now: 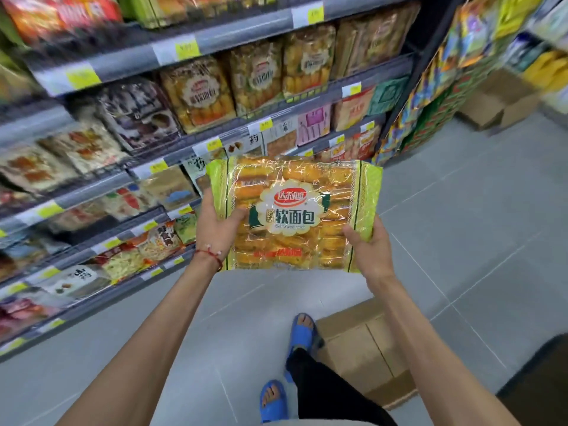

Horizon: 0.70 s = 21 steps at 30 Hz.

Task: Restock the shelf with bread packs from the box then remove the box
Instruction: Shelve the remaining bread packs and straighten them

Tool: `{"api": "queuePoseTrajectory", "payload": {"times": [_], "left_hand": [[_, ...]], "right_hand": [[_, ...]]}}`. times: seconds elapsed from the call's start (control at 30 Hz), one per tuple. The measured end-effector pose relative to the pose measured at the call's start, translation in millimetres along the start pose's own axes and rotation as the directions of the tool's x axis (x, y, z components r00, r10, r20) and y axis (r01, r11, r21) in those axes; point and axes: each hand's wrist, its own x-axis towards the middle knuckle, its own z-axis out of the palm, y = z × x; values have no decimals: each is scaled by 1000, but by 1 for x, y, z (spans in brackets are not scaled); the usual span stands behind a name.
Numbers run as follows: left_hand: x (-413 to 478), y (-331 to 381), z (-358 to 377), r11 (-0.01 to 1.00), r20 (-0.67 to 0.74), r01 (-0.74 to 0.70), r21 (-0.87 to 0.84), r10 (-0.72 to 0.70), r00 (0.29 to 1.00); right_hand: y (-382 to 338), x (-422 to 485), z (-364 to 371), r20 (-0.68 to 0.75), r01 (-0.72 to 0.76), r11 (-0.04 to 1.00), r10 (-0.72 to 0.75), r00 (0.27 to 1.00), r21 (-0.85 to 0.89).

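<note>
Left hand [215, 226] and right hand [368, 244] each grip one side of the bread pack [292, 213], keeping it flat, label up. Matching packs on the shelf [276, 99] at 12 o'clock; box [365, 345] at 5 o'clock.

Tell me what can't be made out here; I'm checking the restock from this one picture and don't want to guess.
- Brown cardboard box on the floor, head view: the contents are not visible.
- Yellow price labels on the grey shelf rail: motion blur, unreadable.
- Clear-and-green bread pack: its back is hidden, as are the fingers of the left hand and right hand behind it.
</note>
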Motion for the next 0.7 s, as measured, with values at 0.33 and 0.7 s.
{"api": "queuePoseTrajectory", "payload": {"times": [0.33,0.7], "left_hand": [[155,135,51,970,-126,-238,40,242,962],[302,265,108,922,-299,-387,14,374,878]], "right_hand": [[-108,178,9,-35,202,979,-202,979,-12],[-243,362,23,-1,383,924,-383,924,-18]]}}
